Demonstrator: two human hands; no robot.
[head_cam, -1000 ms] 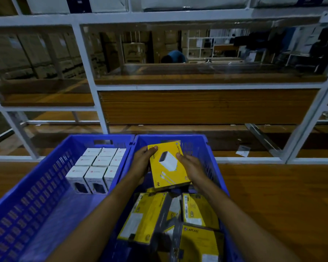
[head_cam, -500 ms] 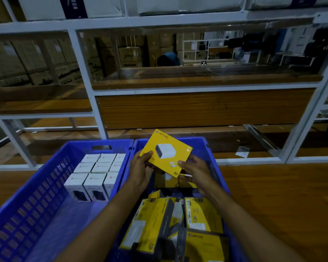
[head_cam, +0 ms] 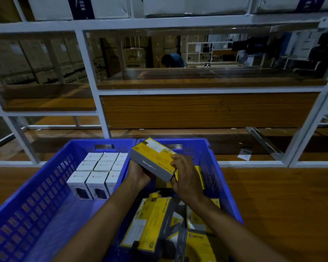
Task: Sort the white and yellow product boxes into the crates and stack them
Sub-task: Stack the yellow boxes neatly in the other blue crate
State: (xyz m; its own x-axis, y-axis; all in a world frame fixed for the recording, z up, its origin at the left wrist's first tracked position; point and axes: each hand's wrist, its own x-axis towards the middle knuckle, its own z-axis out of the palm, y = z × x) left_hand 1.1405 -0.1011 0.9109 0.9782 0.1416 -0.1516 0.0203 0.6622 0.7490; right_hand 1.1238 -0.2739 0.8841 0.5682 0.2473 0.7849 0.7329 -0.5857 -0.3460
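Note:
Both hands hold one yellow and grey product box (head_cam: 153, 157) above the far half of the right blue crate (head_cam: 219, 178). My left hand (head_cam: 138, 172) grips its near left end from below. My right hand (head_cam: 184, 174) clasps its right end, fingers over the grey side. The box is turned so its back label and grey edge face up. Several yellow boxes (head_cam: 151, 224) lie jumbled in the near part of that crate. The left blue crate (head_cam: 36, 203) holds several white boxes (head_cam: 98, 172) standing in neat rows at its far right corner.
The crates sit side by side on a wooden surface (head_cam: 282, 201). A white metal rack (head_cam: 95, 86) with wooden shelves rises right behind them. A small paper slip (head_cam: 245, 154) lies on the lower shelf at right. Large cartons (head_cam: 193, 5) sit on top.
The yellow box has been rotated in both hands: its front face with the white charger picture turned away, and the back label and grey side now face up.

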